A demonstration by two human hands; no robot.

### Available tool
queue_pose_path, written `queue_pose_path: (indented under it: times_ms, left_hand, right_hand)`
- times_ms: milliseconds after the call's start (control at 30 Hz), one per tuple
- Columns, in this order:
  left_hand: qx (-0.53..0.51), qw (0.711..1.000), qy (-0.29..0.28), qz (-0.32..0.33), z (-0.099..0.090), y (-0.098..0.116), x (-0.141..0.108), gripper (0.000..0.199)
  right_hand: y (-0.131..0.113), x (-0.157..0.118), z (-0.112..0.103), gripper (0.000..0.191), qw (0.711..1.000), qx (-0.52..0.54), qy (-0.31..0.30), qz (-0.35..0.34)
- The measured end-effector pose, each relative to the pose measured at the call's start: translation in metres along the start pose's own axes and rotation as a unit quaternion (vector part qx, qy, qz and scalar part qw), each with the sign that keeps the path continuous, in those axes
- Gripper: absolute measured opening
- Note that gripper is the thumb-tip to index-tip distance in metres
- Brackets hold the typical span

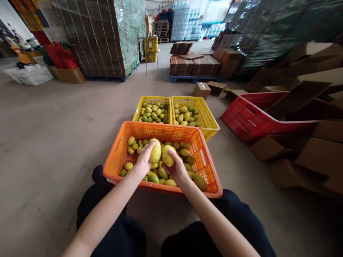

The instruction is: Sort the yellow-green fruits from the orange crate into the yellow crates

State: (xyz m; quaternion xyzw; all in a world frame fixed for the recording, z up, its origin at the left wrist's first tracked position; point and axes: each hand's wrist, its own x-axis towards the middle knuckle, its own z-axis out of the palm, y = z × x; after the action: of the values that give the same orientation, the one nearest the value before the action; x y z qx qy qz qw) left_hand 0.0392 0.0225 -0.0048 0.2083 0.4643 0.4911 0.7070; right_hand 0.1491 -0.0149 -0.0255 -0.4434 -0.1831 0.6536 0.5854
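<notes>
Above an orange crate (150,126), each of my hands holds one fruit. My left hand (144,157) is closed around an oval yellow-green fruit (155,152), held upright with its narrower end up. In my right hand (177,167) is a rounder yellow-green fruit (167,157), with my thumb across its upper right side. The two fruits are side by side, very close together. More yellow and green fruit (163,172) lies loose in the crate below, partly hidden by my hands. A longer, darker green fruit (199,182) rests in the crate's near right corner.
Two yellow crates (211,121) of similar fruit stand just beyond the orange one. To the right are a red crate (241,121) and open cardboard boxes (316,157). Wrapped pallet stacks (93,39) and a blue pallet of flat cartons (194,66) stand farther back on the concrete floor.
</notes>
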Motion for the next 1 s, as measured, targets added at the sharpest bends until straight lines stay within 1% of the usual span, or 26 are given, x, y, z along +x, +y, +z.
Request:
queue_pose_path:
  times_ms: [67,133,233,300,333,400,467,533,633,767,867,933,1000]
  left_hand:
    - [-0.024,1.000,-0.004,-0.010,0.000,0.003,-0.002,0.025]
    - [-0.066,0.998,-0.013,-0.019,0.000,0.008,-0.003,0.021]
    - [-0.112,0.992,-0.044,-0.043,0.000,0.016,-0.003,0.026]
    - [-0.113,0.990,-0.063,-0.057,-0.001,0.021,-0.002,0.030]
    - [-0.109,0.989,-0.071,-0.065,-0.002,0.024,-0.001,0.032]
    - [-0.103,0.987,-0.089,-0.082,-0.006,0.029,-0.001,0.035]
    - [-0.103,0.983,-0.116,-0.100,-0.009,0.034,-0.001,0.037]
    - [-0.109,0.978,-0.140,-0.112,-0.013,0.036,-0.003,0.039]
    - [-0.115,0.974,-0.148,-0.126,-0.014,0.036,-0.007,0.043]
    - [-0.109,0.973,-0.161,-0.121,-0.011,0.032,-0.008,0.039]
    - [-0.089,0.970,-0.203,-0.099,-0.009,0.028,-0.008,0.032]
    - [-0.064,0.966,-0.239,-0.079,-0.009,0.026,-0.008,0.030]
    - [-0.029,0.960,-0.274,-0.058,-0.011,0.024,-0.010,0.030]
  right_hand:
    - [-0.006,-0.003,0.001,0.034,1.000,0.019,-0.001,0.015]
    - [-0.014,-0.006,0.002,0.031,0.998,0.035,-0.037,0.025]
    - [-0.023,-0.007,0.000,0.032,0.993,0.047,-0.107,0.032]
    - [-0.026,-0.005,-0.002,0.032,0.989,0.056,-0.132,0.037]
    - [-0.027,-0.003,-0.003,0.031,0.988,0.059,-0.135,0.037]
    - [-0.027,0.000,-0.005,0.028,0.991,0.058,-0.113,0.033]
    - [-0.026,0.002,-0.006,0.022,0.995,0.056,-0.072,0.030]
    - [-0.026,0.003,-0.007,0.020,0.996,0.063,-0.043,0.037]
    - [-0.027,0.001,-0.006,0.023,0.996,0.071,-0.034,0.048]
    - [-0.029,-0.004,-0.006,0.032,0.990,0.094,-0.070,0.073]
    - [-0.030,-0.006,-0.006,0.041,0.982,0.126,-0.103,0.094]
    - [-0.031,-0.006,-0.006,0.041,0.978,0.133,-0.134,0.091]
    - [-0.032,-0.007,-0.007,0.038,0.974,0.119,-0.175,0.078]
